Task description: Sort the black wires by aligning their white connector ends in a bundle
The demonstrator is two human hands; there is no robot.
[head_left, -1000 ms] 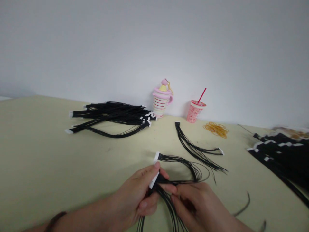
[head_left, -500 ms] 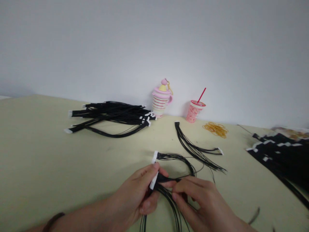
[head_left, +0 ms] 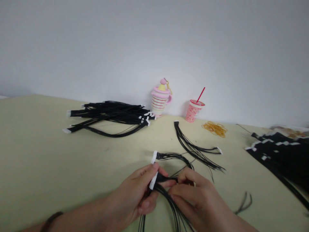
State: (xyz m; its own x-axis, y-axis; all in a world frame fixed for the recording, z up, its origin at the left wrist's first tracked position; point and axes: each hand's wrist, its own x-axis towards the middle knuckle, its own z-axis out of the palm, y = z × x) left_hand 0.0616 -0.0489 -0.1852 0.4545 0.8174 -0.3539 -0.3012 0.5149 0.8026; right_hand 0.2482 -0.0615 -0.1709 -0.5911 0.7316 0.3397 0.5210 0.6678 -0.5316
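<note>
My left hand is closed around a long white connector of a black wire harness, thumb lying across its face. Bunches of thin black wires leave the connector to the right; one loops above, another curves down toward me. Just right of the left fingertips, my right hand pinches the middle bunch of black wires near the connector. Its fingertips partly hide what lies between them.
A heap of black harnesses lies at back left, beside a pink striped cup. Farther right stand a pink tumbler, yellow rubber bands and a loose harness. Another harness pile fills the right side.
My right hand has shifted slightly upward, its fingers bending more over the wires. Loose wire ends now show to the right of its wrist. My left hand keeps its hold on the connector.
</note>
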